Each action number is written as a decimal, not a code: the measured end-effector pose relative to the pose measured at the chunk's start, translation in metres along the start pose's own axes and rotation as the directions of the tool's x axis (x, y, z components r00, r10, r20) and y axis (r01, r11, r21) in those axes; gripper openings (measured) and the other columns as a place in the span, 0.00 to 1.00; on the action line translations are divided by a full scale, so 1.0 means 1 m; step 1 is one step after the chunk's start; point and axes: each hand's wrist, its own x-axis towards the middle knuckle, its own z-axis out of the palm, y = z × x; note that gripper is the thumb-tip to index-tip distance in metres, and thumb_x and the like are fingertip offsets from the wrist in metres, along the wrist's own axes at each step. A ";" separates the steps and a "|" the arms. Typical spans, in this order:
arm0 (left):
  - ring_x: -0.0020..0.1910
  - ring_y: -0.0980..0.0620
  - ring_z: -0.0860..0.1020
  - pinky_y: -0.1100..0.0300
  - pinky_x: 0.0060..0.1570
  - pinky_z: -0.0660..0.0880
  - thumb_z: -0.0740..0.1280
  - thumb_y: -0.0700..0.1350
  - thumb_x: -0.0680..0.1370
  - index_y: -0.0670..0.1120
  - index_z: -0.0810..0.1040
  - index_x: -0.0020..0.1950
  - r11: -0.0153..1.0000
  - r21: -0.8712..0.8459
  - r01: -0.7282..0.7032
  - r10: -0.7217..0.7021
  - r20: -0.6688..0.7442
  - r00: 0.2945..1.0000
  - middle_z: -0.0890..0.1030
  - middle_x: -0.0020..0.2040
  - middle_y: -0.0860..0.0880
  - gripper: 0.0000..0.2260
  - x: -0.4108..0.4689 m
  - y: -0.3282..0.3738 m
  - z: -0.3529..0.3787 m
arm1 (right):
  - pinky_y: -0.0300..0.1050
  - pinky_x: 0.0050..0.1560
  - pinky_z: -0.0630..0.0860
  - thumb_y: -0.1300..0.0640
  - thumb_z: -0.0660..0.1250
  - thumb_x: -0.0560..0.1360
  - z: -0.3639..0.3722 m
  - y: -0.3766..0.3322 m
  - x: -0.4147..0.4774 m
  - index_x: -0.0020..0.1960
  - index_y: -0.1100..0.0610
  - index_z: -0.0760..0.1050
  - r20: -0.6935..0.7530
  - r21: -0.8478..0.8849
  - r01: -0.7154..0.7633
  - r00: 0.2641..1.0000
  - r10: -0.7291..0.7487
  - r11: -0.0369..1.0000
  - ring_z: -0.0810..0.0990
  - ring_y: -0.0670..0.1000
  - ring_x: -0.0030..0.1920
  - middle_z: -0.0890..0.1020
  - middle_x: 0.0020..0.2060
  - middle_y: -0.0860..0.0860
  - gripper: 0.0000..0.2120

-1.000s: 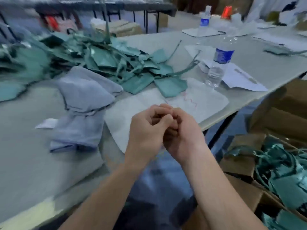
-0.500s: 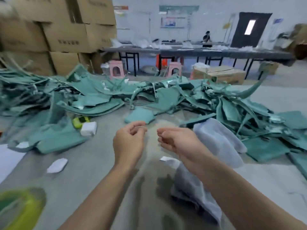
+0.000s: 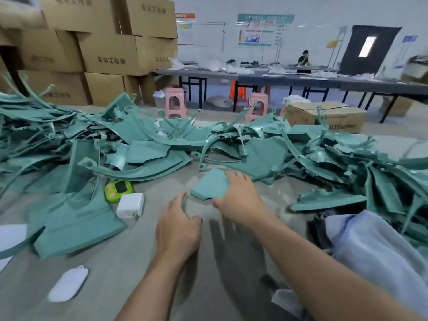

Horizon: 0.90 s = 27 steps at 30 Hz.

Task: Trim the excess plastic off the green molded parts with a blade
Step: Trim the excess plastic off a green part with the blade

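A small flat green molded piece [image 3: 208, 185] lies on the grey table [image 3: 139, 262] in front of a long heap of green molded parts and trimmings [image 3: 266, 149]. My right hand [image 3: 239, 198] is over the piece's right side, fingers on its far corner and thumb at its near edge, gripping it. My left hand [image 3: 178, 224] hovers just left of and nearer than the piece, fingers relaxed, thumb pointing toward it, holding nothing. No blade is visible in either hand.
A green gadget [image 3: 118, 189] and a white charger block [image 3: 130, 205] lie left of my hands. A white oval tag [image 3: 68, 283] sits near left, and a blue-grey cloth [image 3: 375, 249] is bunched at right. Stacked cardboard boxes [image 3: 104, 54] stand behind the table.
My hands were pressed together, then parted. My view swung left from the table's corner to the heap. Both hands reached forward, and the right one came down on the small green piece.
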 end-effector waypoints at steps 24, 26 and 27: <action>0.51 0.52 0.83 0.56 0.39 0.82 0.58 0.53 0.83 0.45 0.77 0.69 0.184 -0.976 0.120 -0.155 0.092 0.984 0.81 0.65 0.47 0.20 -0.015 0.031 -0.032 | 0.46 0.48 0.83 0.62 0.78 0.66 -0.061 0.031 -0.066 0.34 0.53 0.85 -0.110 0.631 0.183 0.983 -0.146 0.754 0.87 0.47 0.44 0.88 0.39 0.47 0.06; 0.55 0.48 0.82 0.50 0.38 0.83 0.59 0.55 0.84 0.45 0.74 0.71 0.189 -0.963 0.194 -0.153 0.166 0.974 0.78 0.66 0.48 0.20 -0.017 0.030 -0.032 | 0.44 0.49 0.83 0.66 0.78 0.67 -0.068 0.041 -0.070 0.33 0.53 0.84 -0.067 0.685 0.180 0.980 -0.186 0.706 0.87 0.48 0.47 0.88 0.42 0.48 0.09; 0.52 0.47 0.83 0.50 0.36 0.83 0.59 0.55 0.84 0.45 0.74 0.69 0.184 -0.944 0.275 -0.134 0.253 0.958 0.79 0.63 0.47 0.20 -0.018 0.032 -0.032 | 0.43 0.50 0.83 0.65 0.78 0.67 -0.071 0.046 -0.072 0.33 0.52 0.84 -0.038 0.642 0.193 0.975 -0.221 0.742 0.87 0.47 0.47 0.88 0.42 0.47 0.10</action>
